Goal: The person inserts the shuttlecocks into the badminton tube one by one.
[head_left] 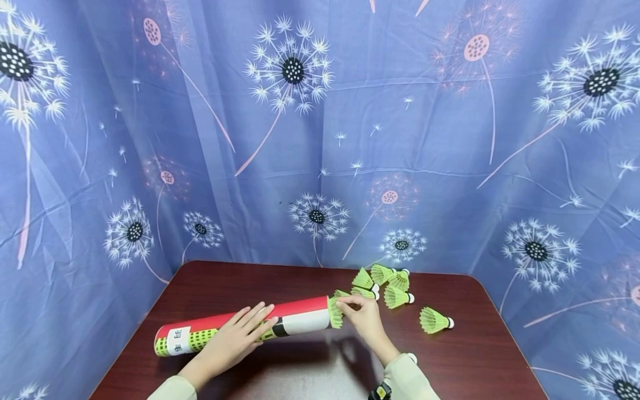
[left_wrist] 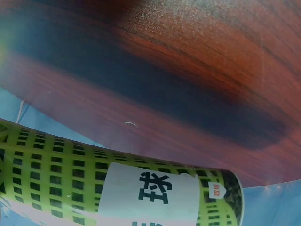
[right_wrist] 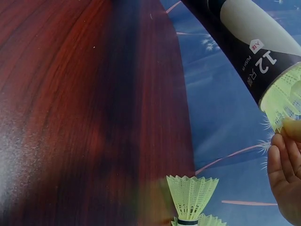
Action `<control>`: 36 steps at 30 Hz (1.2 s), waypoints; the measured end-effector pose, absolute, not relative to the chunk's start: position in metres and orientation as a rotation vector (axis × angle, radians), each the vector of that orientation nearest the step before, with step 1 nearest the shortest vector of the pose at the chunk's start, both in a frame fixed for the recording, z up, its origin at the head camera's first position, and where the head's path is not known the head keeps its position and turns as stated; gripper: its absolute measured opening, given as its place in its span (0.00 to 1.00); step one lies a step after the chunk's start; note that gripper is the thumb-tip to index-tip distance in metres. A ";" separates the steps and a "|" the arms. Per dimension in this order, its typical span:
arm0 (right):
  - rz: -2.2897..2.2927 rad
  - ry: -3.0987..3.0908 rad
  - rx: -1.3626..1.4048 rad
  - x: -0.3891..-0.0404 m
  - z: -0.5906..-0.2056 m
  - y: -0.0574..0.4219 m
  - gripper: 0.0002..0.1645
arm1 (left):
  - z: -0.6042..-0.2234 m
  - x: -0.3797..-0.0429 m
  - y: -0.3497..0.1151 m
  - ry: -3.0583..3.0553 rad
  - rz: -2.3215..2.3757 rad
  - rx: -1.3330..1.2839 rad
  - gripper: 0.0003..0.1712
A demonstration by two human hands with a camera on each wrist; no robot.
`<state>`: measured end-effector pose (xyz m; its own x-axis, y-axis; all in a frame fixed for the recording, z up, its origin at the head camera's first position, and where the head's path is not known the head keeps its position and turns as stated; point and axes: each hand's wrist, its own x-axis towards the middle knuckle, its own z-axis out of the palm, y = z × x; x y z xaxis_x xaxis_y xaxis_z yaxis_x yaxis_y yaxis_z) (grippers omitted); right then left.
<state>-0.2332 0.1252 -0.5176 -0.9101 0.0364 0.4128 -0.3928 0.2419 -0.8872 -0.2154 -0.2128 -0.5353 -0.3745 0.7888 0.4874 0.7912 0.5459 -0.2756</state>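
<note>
A long shuttlecock tube (head_left: pixel 305 316), red, white and green, slants across the table's middle. Its left part carries a white label (left_wrist: pixel 150 197). My left hand (head_left: pixel 237 339) holds the tube around its middle, fingers laid over the top and thumb side low on the near face. At the tube's right mouth a yellow-green shuttlecock (head_left: pixel 335 312) sticks out, feather skirt outward. My right hand (head_left: pixel 364 318) pinches the skirt's rim between thumb and fingers, as the right wrist view shows. The shuttlecock's cork end is hidden inside the tube.
Several loose shuttlecocks (head_left: pixel 397 297) lie in a cluster at the table's back right. One more shuttlecock (head_left: pixel 435 321) lies apart, farther right. A white cork tip (head_left: pixel 412 358) shows beside the right sleeve. Behind the dark red table (head_left: pixel 480 355) hangs a blue dandelion-patterned curtain (head_left: pixel 350 139).
</note>
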 end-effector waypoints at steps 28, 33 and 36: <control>1.466 -2.105 0.256 -0.229 -0.528 0.104 0.07 | -0.543 -0.215 -0.209 -2.181 -0.119 -1.287 0.28; 1.505 -2.134 0.232 -0.227 -0.524 0.108 0.06 | -0.540 -0.214 -0.210 -2.184 -0.140 -1.284 0.29; 1.502 -2.138 0.242 -0.224 -0.523 0.111 0.06 | -0.539 -0.215 -0.211 -2.183 -0.115 -1.265 0.30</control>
